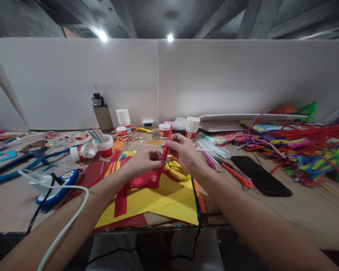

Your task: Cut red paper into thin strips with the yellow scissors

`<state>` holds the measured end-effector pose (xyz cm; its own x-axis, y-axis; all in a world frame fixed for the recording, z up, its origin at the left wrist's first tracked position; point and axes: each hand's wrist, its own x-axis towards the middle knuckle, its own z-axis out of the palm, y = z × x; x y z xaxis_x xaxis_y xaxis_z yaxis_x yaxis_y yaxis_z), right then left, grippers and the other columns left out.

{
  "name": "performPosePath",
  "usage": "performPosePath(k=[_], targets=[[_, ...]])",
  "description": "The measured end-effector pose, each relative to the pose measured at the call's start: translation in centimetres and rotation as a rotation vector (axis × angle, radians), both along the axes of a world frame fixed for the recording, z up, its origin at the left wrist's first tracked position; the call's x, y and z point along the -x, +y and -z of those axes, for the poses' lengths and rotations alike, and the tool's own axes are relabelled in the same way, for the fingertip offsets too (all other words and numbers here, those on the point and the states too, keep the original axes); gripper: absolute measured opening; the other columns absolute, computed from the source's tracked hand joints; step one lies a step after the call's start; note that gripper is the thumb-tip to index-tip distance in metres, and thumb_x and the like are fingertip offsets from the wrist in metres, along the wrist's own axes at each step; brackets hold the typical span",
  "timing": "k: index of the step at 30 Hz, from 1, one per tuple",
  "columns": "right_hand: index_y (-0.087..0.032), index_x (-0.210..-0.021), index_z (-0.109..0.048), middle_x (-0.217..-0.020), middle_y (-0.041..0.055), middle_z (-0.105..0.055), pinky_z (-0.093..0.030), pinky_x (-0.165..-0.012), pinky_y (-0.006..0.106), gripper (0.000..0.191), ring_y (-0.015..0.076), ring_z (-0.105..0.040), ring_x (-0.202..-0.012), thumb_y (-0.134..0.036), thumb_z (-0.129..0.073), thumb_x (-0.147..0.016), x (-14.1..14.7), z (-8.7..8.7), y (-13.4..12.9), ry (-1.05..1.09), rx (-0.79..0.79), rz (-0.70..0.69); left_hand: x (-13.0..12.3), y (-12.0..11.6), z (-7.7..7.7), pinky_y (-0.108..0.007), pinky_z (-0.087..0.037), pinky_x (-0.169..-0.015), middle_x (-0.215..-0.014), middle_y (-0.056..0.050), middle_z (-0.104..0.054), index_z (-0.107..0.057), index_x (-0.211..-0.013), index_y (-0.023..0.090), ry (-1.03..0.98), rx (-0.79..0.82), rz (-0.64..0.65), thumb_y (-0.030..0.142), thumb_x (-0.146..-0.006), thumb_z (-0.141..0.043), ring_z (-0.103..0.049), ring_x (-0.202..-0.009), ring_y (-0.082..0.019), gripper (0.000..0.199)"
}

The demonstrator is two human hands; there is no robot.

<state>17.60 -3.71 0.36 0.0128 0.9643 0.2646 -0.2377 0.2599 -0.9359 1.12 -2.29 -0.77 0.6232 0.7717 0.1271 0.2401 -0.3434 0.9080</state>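
Observation:
A narrow red paper strip (pixel 166 146) stands tilted between my two hands, above the middle of the table. My left hand (pixel 147 160) pinches its lower end. Higher up, my right hand (pixel 183 148) grips the same strip between thumb and fingers. Below them lie yellow paper sheets (pixel 169 205), with red paper (pixel 144 180) and a loose red strip (pixel 121 201) on top. Yellow-handled scissors (pixel 179 171) rest on the sheets just under my right hand, their blades mostly hidden.
Paper cups (pixel 104 148) holding pens stand at left, near a blue-and-white power strip (pixel 58 188) with a white cable. A black phone (pixel 261 176) and an orange cutter (pixel 237 175) lie at right, before piled colourful pipe cleaners (pixel 307 145). A bottle (pixel 102 114) stands behind.

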Motion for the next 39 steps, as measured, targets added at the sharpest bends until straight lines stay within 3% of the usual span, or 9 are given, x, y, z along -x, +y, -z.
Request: performPosePath(k=[8, 17, 21, 25, 28, 32, 39], targets=[[-0.018, -0.076, -0.054, -0.070, -0.0050, -0.052, -0.045, -0.056, 0.021, 0.019, 0.0072, -0.048, -0.060, -0.026, -0.069, -0.067, -1.0, -0.9, 0.0, 0.129, -0.050, 0.068, -0.7, -0.8, -0.2, -0.020, -0.036, -0.052, -0.058, 0.004, -0.054, -0.055, -0.069, 0.016, 0.023, 0.098, 0.045, 0.031, -0.068, -0.069, -0.048, -0.053, -0.007, 0.021], [-0.019, -0.073, -0.054, -0.064, -0.0063, -0.052, -0.039, -0.048, 0.019, 0.026, 0.0061, -0.046, -0.052, -0.035, -0.074, -0.065, -1.9, -1.0, 0.8, 0.208, -0.034, 0.090, -0.7, -1.1, 0.2, -0.021, -0.041, -0.058, -0.063, 0.002, -0.059, -0.056, -0.067, 0.015, 0.028, 0.209, 0.130, 0.026, -0.067, -0.071, -0.052, -0.057, -0.008, 0.018], [-0.017, -0.079, -0.057, -0.069, -0.0023, -0.059, -0.045, -0.053, 0.022, 0.030, 0.0082, -0.052, -0.056, -0.040, -0.073, -0.068, -1.3, -0.1, 0.8, 0.126, 0.063, -0.060, -0.3, -0.6, -0.1, -0.020, -0.037, -0.051, -0.056, 0.003, -0.057, -0.053, -0.067, 0.015, -0.109, 0.263, 0.048, 0.029, -0.068, -0.073, -0.051, -0.051, -0.008, 0.024], [-0.015, -0.077, -0.059, -0.068, 0.0000, -0.059, -0.046, -0.055, 0.023, 0.034, 0.0091, -0.055, -0.058, -0.047, -0.068, -0.071, 0.0, 1.0, 0.0, -0.034, 0.184, -0.268, 0.6, 0.9, -0.1, -0.021, -0.040, -0.053, -0.063, 0.001, -0.059, -0.057, -0.075, 0.014, -0.323, 0.238, -0.079, 0.030, -0.068, -0.073, -0.053, -0.054, -0.007, 0.024], [-0.015, -0.079, -0.059, -0.066, -0.0019, -0.058, -0.047, -0.057, 0.024, 0.029, 0.0080, -0.054, -0.055, -0.040, -0.070, -0.070, 0.8, 1.5, -0.6, -0.159, 0.214, -0.341, 1.1, 1.8, 0.1, -0.021, -0.041, -0.053, -0.065, 0.000, -0.060, -0.056, -0.074, 0.014, -0.426, 0.207, -0.167, 0.032, -0.067, -0.074, -0.053, -0.054, -0.007, 0.027], [-0.015, -0.077, -0.058, -0.060, -0.0022, -0.060, -0.045, -0.053, 0.023, 0.021, 0.0092, -0.055, -0.052, -0.027, -0.071, -0.067, 1.1, 2.1, -0.8, -0.301, 0.157, -0.225, 1.0, 1.9, 0.4, -0.021, -0.041, -0.051, -0.064, 0.000, -0.061, -0.056, -0.072, 0.013, -0.460, 0.188, -0.214, 0.031, -0.066, -0.075, -0.053, -0.051, -0.007, 0.027], [-0.016, -0.067, -0.054, -0.053, -0.0028, -0.058, -0.039, -0.047, 0.021, 0.019, 0.0087, -0.051, -0.045, -0.029, -0.069, -0.067, 0.9, 2.3, -0.8, -0.403, 0.112, -0.095, 0.4, 1.6, 0.6, -0.019, -0.043, -0.052, -0.070, 0.000, -0.062, -0.060, -0.078, 0.013, -0.535, 0.195, -0.215, 0.029, -0.065, -0.076, -0.055, -0.057, -0.007, 0.027]])
